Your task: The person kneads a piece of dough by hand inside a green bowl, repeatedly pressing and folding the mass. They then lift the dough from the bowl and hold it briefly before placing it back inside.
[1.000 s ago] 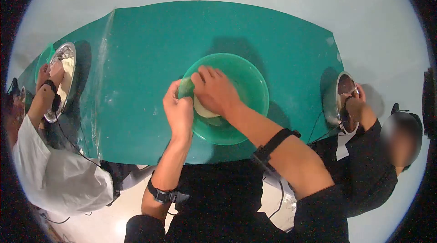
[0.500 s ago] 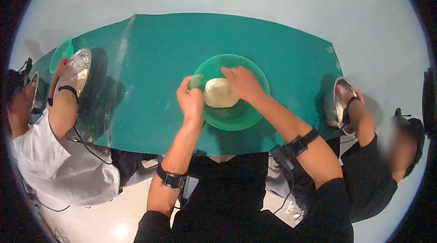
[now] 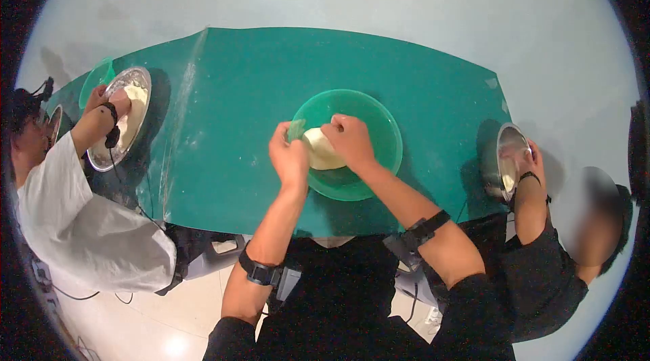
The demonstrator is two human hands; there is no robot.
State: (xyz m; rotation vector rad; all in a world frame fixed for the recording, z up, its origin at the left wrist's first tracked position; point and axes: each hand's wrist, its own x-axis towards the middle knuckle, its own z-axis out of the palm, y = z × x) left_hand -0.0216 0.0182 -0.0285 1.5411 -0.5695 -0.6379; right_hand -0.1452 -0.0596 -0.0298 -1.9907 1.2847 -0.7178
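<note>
A green plastic bowl (image 3: pixel 384 158) stands on the green table in front of me, with a pale lump of dough (image 3: pixel 324 151) in its left part. My left hand (image 3: pixel 290 151) is closed on the bowl's left rim, thumb and fingers on either side of it. My right hand (image 3: pixel 347 139) is inside the bowl with its fingers curled against the upper right of the dough. Its fingertips are partly hidden, so whether they pinch the dough is unclear.
On the left, a person in white works in a metal bowl (image 3: pixel 141 124) of dough, near a green container (image 3: pixel 97 80). At the right, a person in black has hands at another metal bowl (image 3: pixel 499 158). A green table (image 3: pixel 250 90) lies between them.
My right hand has moved down and left, and its fingers are more curled on the dough. The left person's hand has moved deeper into the metal bowl. The view has shifted slightly.
</note>
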